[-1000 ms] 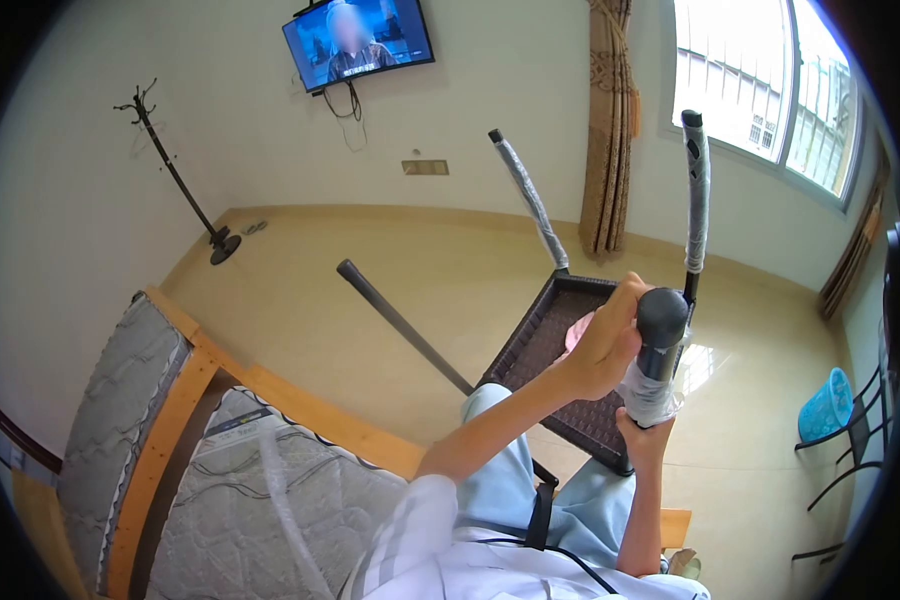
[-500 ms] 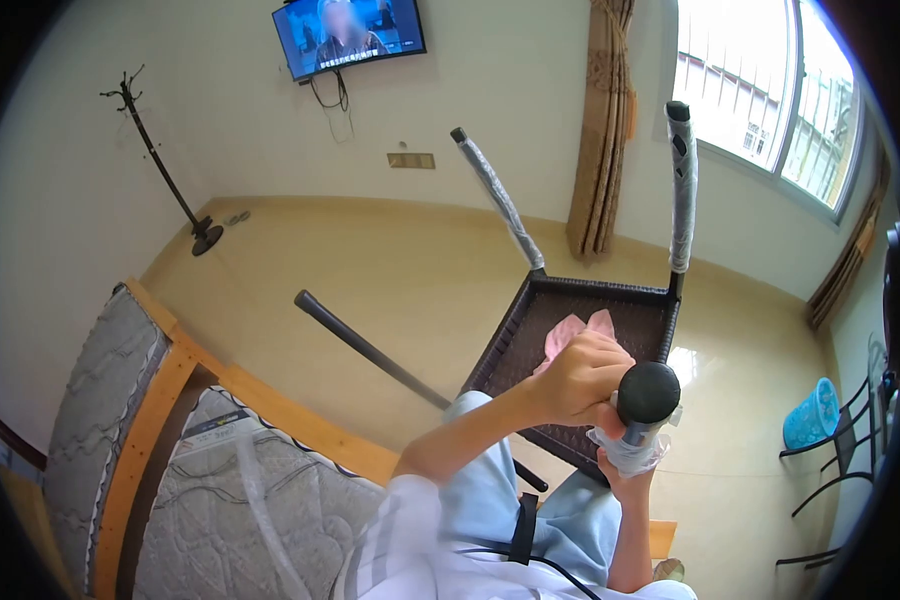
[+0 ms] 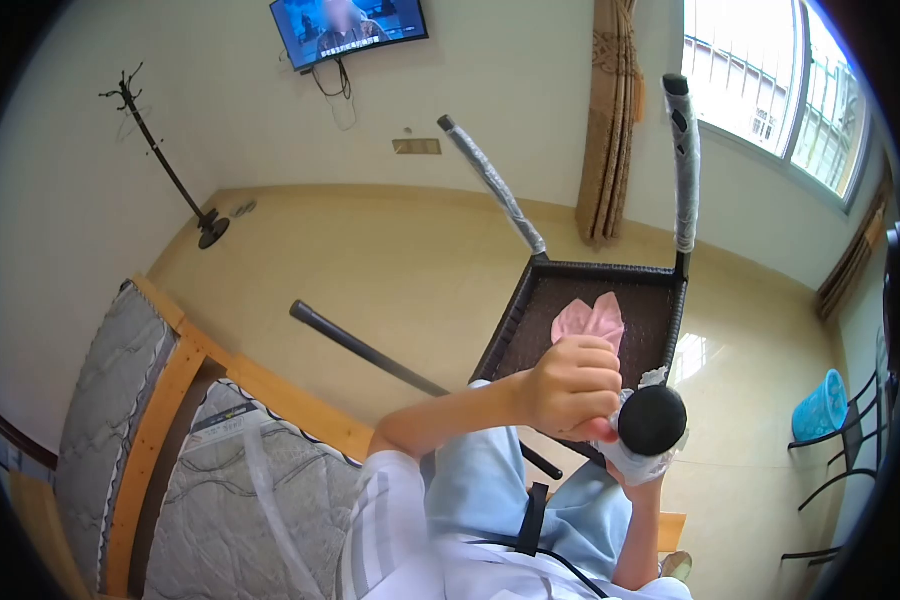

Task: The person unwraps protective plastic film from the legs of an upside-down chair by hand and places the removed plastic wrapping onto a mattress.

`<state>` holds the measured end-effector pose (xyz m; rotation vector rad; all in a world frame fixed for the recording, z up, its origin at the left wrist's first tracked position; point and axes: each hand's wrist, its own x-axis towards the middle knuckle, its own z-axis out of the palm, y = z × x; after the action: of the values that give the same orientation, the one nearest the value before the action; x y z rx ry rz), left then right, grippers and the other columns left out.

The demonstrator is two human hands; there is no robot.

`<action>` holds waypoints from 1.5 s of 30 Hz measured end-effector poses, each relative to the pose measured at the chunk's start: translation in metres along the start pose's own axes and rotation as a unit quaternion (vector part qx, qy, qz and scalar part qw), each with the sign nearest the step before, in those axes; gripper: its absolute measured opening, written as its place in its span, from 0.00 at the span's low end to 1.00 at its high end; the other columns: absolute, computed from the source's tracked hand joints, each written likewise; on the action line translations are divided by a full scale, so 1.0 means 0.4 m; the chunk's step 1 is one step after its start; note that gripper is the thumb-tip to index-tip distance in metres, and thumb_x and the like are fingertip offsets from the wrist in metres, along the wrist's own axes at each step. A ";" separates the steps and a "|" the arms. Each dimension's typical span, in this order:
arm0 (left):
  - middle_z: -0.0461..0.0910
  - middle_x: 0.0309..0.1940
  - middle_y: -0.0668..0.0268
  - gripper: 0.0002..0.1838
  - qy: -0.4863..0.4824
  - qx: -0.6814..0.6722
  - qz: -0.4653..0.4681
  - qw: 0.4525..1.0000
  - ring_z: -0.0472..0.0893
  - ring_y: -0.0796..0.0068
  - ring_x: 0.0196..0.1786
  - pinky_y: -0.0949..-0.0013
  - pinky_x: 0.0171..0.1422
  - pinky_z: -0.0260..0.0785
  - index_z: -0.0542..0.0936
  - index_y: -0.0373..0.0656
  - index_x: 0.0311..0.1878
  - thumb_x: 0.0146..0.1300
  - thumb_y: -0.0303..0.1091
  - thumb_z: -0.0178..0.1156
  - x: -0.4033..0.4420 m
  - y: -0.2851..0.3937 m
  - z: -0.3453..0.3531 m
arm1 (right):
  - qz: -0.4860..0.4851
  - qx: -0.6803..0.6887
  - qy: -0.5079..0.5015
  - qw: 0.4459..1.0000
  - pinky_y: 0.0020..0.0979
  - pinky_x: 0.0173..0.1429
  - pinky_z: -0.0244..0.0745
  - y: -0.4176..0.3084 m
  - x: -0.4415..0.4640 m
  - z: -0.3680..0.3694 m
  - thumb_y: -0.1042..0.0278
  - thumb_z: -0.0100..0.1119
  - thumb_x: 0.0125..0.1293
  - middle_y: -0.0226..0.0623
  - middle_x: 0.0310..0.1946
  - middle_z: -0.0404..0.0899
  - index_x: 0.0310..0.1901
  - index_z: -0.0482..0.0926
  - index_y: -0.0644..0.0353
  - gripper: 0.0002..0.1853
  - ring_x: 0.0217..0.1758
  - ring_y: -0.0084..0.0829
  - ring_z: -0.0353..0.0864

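An upturned dark woven stool (image 3: pixel 545 345) rests at my legs with its legs pointing up. Two far legs (image 3: pixel 686 170) are wrapped in clear plastic, while the left leg (image 3: pixel 370 352) is bare. My left hand (image 3: pixel 575 388) is closed around a pink cloth (image 3: pixel 595 322), beside the black round cap (image 3: pixel 653 420) of the nearest leg. Crumpled plastic wrap (image 3: pixel 635 462) surrounds that leg below the cap. My right hand (image 3: pixel 642 488) is under the wrap at the same leg, its fingers mostly hidden.
Left of my legs is a wooden bed frame (image 3: pixel 160 440) with a grey mattress (image 3: pixel 240 510). A coat stand (image 3: pixel 170 170) and a television (image 3: pixel 350 30) are at the far wall. On the right stand a blue basket (image 3: pixel 820 408) and a dark chair (image 3: pixel 855 450).
My left hand has moved down and left beside the leg cap, and the pink cloth shows more above it. The nearest leg's cap has dropped lower in view.
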<state>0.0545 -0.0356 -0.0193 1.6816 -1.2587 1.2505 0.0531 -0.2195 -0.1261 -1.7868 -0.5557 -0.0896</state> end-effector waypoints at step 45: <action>0.65 0.39 0.61 0.37 0.364 -0.009 -0.412 0.835 0.68 0.76 0.39 0.77 0.42 0.62 0.54 0.45 0.48 0.35 0.29 0.66 0.029 0.294 -0.012 | -0.007 0.145 -0.029 0.989 0.26 0.27 0.67 -0.135 -0.125 0.212 0.76 0.60 0.36 0.41 0.19 0.73 0.25 0.70 0.63 0.11 0.23 0.35 0.76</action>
<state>-0.0585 -0.0696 -0.0095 1.2668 -0.0405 1.1117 -0.0323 -0.1469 -0.1201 -1.5054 -0.5912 0.0322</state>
